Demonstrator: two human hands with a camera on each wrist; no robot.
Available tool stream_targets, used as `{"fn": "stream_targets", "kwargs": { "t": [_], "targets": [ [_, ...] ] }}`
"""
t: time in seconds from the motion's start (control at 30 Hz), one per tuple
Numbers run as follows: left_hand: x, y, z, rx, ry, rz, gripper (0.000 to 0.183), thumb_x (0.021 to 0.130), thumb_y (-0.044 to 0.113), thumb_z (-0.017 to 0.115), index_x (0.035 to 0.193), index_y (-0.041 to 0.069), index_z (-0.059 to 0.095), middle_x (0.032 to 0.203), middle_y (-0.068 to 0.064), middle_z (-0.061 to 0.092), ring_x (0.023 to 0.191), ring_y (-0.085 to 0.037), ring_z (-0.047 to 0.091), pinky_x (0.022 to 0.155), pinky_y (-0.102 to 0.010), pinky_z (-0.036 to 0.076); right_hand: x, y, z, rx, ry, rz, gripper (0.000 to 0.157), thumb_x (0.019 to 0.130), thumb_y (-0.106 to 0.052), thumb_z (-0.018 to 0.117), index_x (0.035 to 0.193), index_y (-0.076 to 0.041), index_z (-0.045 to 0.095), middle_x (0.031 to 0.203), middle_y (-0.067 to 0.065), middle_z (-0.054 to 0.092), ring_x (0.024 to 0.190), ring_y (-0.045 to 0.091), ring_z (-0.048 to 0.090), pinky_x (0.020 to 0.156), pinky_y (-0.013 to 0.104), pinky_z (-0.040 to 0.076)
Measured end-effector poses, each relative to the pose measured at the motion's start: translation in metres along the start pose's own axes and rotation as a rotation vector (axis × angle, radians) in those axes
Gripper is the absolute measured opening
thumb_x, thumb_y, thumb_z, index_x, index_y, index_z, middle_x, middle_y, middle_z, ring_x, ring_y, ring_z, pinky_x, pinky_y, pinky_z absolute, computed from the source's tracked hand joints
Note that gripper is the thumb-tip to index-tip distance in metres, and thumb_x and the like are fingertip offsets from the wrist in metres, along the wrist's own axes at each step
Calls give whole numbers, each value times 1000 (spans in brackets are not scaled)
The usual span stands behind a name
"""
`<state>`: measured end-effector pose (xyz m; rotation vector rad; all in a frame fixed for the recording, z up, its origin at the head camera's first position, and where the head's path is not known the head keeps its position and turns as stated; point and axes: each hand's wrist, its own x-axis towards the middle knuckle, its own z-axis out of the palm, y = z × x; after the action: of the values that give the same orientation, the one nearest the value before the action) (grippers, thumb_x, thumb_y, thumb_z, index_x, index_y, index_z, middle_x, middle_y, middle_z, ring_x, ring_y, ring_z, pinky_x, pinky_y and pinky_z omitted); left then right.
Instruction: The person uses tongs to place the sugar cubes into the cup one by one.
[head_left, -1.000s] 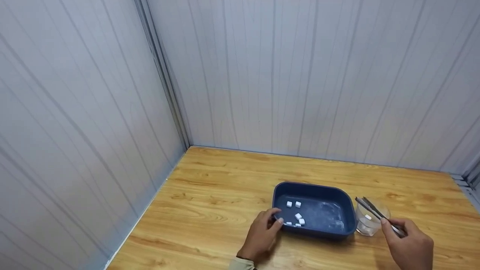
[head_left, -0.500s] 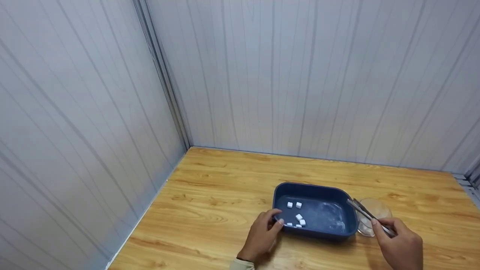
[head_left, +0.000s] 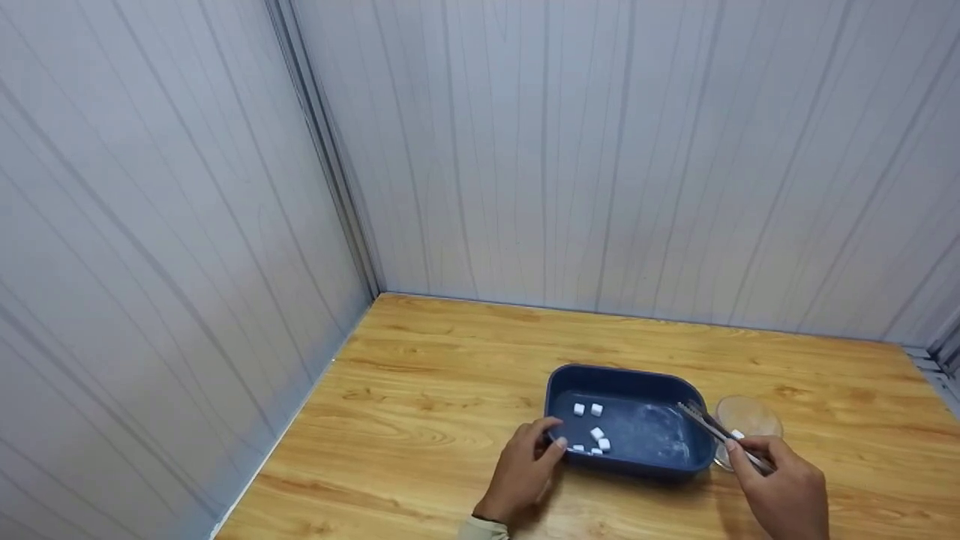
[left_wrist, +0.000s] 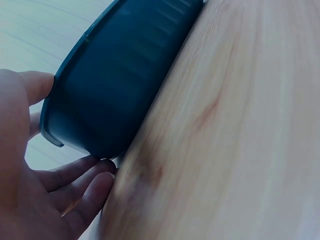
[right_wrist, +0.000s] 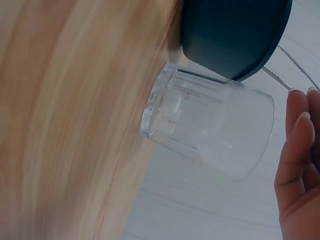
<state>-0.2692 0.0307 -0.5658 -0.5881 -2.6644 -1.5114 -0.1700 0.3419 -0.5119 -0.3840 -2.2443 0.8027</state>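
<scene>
My left hand (head_left: 523,463) grips the near left corner of a dark blue rectangular tub (head_left: 637,463), thumb and finger at its rim; in the left wrist view other fingers touch its lower side. Inside the tub lie several small white cubes (head_left: 597,410), grouped toward the left. Between thumb and fingers my right hand (head_left: 787,480) holds slim metal tongs (head_left: 701,421) with serrated ends. Their tips are parted, above the tub's right end, with nothing between them. A clear glass (right_wrist: 210,125) stands upright right of the tub, below the tongs, with something white in its bottom.
The tub and glass stand on a wood-grain table (head_left: 420,420). Pale panelled walls (head_left: 525,165) rise along its back and left edges. White powdery marks (head_left: 667,442) cover part of the tub floor.
My right hand has moved left with the tongs, carrying their tips from over the glass to over the tub's right end. The left hand and tub stay in place.
</scene>
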Motion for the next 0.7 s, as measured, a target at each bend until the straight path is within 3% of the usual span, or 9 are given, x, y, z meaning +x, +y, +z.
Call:
{"fn": "stream_targets", "kwargs": {
  "t": [0.27,0.7],
  "targets": [
    [-1,1,-1,1,7,9,39,91,51,48,124,31,55,107,9,53,91,-7,51,79,-30,43,2,-2,1,-34,-28,-38,13,75,-25,76,80,-17,68,72,-1,67,61,4,55,56,10,35],
    [0,-1,1,-2,21,18,37,91,49,50,123,30,56,98,10,51,86,-7,50,76,-28,43,1,-2,8,-14,-24,-139,14,73,-22,78,78,-15,67,71,-1,67,65,7,59,59,7,37]
  ]
}}
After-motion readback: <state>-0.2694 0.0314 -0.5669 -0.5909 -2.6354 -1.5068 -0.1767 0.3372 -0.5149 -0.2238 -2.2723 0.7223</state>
